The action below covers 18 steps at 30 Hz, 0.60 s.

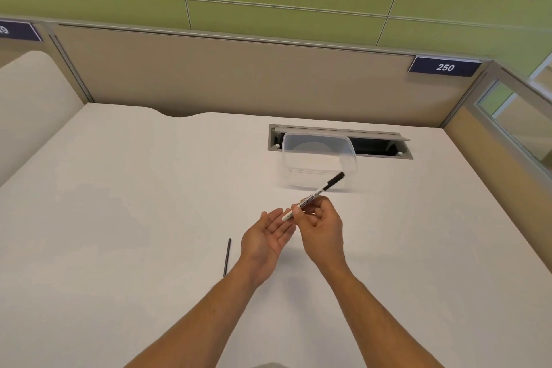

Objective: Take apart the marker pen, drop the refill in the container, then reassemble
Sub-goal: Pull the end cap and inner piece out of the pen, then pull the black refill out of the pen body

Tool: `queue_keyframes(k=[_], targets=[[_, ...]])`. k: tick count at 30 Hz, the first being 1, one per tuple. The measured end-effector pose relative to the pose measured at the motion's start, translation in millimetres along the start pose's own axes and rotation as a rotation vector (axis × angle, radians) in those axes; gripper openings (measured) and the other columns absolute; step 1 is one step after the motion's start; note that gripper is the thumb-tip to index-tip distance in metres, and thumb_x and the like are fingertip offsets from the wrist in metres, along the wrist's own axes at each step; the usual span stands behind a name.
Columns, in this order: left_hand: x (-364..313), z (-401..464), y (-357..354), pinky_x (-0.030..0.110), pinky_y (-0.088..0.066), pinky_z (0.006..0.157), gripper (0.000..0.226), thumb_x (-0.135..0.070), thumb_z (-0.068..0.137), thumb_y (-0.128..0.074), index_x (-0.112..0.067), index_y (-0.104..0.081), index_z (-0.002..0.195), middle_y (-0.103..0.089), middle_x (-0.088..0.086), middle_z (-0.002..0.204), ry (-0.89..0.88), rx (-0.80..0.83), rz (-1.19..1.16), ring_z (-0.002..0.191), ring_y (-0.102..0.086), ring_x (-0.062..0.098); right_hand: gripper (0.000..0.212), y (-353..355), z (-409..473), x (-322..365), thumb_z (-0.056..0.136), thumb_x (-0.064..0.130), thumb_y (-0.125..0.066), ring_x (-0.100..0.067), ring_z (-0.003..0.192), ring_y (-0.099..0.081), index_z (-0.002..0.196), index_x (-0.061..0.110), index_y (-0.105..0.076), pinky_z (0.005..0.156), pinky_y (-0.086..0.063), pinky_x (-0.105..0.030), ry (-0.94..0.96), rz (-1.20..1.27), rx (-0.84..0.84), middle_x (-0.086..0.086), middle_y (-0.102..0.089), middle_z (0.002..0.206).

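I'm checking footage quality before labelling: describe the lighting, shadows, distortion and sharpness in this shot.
Head view: even, soft light; only faint shadows on the desk under the hands. Wide-angle bending bows the partition edges. The marker pen label is too blurred to read, and the clear container shows low contrast; the sign "250" is legible.

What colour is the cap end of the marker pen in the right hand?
Black; the marker pen barrel is white with printed text, held by the right hand. Head view.

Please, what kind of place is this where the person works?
Probably an office or study cubicle: a white desk enclosed by beige partition panels, a number plate reading 250 on the partition, and a cable slot set into the desktop.
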State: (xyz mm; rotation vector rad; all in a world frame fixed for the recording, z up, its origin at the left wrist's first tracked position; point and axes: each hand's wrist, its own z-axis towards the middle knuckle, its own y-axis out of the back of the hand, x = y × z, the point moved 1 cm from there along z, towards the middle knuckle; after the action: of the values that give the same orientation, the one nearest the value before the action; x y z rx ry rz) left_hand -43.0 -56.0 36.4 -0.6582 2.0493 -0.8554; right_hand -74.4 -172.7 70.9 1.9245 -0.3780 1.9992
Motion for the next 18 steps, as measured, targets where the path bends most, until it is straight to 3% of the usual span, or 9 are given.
queue_keyframes(k=[6, 9, 14, 18], targets=[[6.0, 2.9, 5.0, 0.041, -0.049, 0.093, 0.039, -0.026, 0.102, -0.036, 0.003, -0.054, 0.12, -0.066, 0.022, 0.116, 0.006, 0.006, 0.035, 0.107, -0.064, 0.034, 0.011, 5.1, -1.9, -7.4, 0.087, 0.019, -0.073, -0.015, 0.082, -0.075, 0.092, 0.02, -0.063, 0.077, -0.059, -0.03, -0.082, 0.01, -0.029, 0.001, -0.076, 0.087], [6.2, 5.8, 11.3, 0.038, -0.048, 0.095, 0.034, -0.027, 0.101, -0.039, -0.004, -0.058, 0.119, -0.069, 0.014, 0.114, -0.028, -0.027, 0.185, 0.107, -0.065, 0.027, 0.013, 9.6, -2.3, -10.9, 0.087, 0.016, -0.073, -0.021, 0.08, -0.076, 0.092, 0.018, -0.061, 0.076, -0.061, -0.033, -0.117, 0.074, -0.032, -0.005, -0.074, 0.085], [8.2, 5.9, 23.7, 0.025, -0.04, 0.097, 0.026, -0.016, 0.098, -0.045, -0.023, -0.06, 0.118, -0.065, -0.005, 0.12, -0.192, -0.028, 0.76, 0.117, -0.056, 0.009, 0.012, 17.7, -1.3, -22.0, 0.088, 0.018, -0.071, -0.019, 0.076, -0.075, 0.091, 0.018, -0.059, 0.079, -0.061, -0.043, -0.136, -0.064, -0.032, -0.001, -0.076, 0.08], [16.7, 9.4, 42.3, 0.021, -0.023, 0.107, 0.036, -0.016, 0.099, -0.042, -0.021, -0.049, 0.134, -0.048, -0.005, 0.14, -0.422, -0.028, 1.413, 0.134, -0.036, 0.011, 0.012, 20.7, -4.1, -35.8, 0.088, 0.024, -0.069, -0.008, 0.076, -0.072, 0.089, 0.026, -0.057, 0.07, -0.055, -0.025, -0.122, -0.235, -0.046, 0.005, -0.076, 0.08]])
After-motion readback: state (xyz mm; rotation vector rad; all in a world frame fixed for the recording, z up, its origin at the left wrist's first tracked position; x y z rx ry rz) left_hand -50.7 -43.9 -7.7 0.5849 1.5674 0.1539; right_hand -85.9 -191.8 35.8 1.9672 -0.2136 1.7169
